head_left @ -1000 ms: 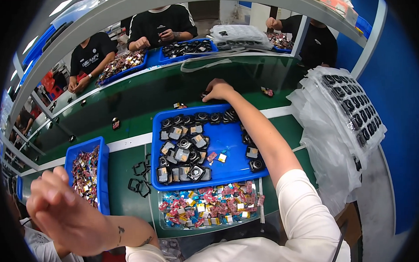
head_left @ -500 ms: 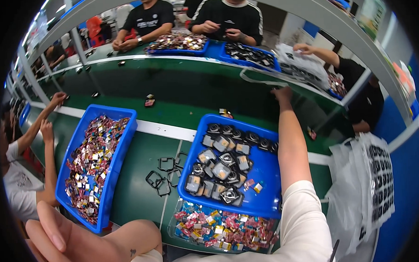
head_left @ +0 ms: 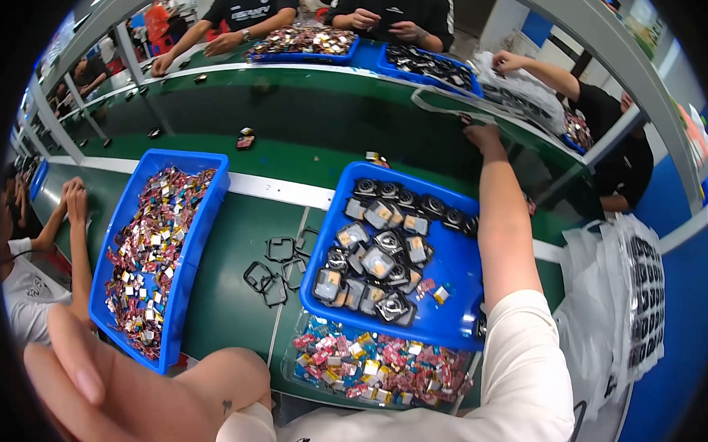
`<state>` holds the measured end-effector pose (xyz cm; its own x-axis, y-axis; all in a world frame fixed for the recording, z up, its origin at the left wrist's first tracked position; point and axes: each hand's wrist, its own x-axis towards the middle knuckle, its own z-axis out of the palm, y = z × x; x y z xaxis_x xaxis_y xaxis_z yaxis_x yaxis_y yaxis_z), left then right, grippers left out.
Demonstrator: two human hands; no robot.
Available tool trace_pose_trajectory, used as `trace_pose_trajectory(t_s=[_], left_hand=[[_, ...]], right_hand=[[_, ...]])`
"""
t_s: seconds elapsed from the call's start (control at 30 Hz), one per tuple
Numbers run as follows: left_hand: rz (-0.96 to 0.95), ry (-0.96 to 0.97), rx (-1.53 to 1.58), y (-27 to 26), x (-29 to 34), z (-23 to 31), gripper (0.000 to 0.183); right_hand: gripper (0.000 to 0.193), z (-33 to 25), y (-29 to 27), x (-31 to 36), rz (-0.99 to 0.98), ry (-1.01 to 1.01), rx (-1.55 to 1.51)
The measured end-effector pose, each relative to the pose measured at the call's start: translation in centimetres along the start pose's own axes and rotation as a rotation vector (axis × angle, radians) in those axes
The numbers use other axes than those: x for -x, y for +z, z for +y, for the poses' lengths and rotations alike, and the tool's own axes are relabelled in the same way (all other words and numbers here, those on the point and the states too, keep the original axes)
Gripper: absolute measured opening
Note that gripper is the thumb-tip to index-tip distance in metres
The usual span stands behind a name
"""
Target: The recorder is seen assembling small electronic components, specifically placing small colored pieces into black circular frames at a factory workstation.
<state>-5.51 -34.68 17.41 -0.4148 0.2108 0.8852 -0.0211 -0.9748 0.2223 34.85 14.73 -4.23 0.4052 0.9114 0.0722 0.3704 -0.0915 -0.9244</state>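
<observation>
Head view: right hand out over green belt, cannot tell whether it pinches anything; left hand loosely spread, seemingly empty; best keep right forearm high, clear of black round-lensed housings in blue tray

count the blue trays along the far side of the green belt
3: left tray of mixed small parts, middle tray of black parts, right tray partly blocked from view; others may be hidden.

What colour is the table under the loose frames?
The table is green, best seen in the head view.
</observation>
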Motion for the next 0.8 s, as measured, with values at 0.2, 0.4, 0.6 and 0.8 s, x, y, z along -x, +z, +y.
trace_pose_trajectory(t_s=[0.2, 0.4, 0.6, 0.8], left_hand=[[-0.223, -0.054, 0.157, -0.7, -0.6, -1.6, 0.014], [-0.368, -0.022, -0.159, -1.6, -1.7, -4.7, 0.032], [-0.331, -0.096, -0.110, 3.7, 1.5, -6.7, 0.035], [-0.709, -0.159, -0.231, 5.9, 2.7, -4.9, 0.015]], right_hand=[[0.027, -0.5, -5.2, 2.8, -0.267, -0.052, 0.445], [0.023, -6.4, -9.2, 16.6, -0.261, -0.710, 0.609], [0.015, -10.2, -14.4, 39.4, -0.709, -0.811, 0.330], [0.019, -7.3, -14.8, 48.5, -0.588, -0.942, 0.733]])
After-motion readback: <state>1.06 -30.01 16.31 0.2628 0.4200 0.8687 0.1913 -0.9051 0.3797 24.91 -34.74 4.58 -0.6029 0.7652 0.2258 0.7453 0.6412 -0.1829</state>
